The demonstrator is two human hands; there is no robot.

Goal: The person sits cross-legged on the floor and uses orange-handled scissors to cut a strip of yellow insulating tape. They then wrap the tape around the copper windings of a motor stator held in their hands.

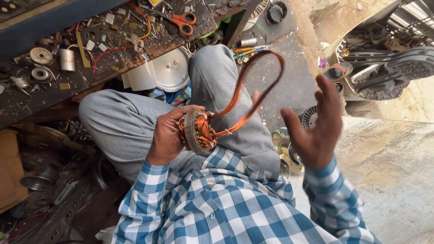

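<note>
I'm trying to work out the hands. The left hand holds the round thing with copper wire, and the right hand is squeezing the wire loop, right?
Not quite. The left hand does hold the round motor stator, but the right hand is open and apart from the copper wire loop, squeezing nothing. The head view shows this.

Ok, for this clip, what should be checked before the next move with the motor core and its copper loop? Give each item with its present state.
1. Left hand grips the round motor core: ok.
2. Copper wire loop stays attached at the core, arching up over the knee: ok.
3. Right hand holds the loop: not ok, it is open and apart from it.
4. Loop free of tangles along its arc: ok.
5. Wire ends at the core secured: cannot tell.
6. Orange scissors at hand on the bench: ok.
</note>
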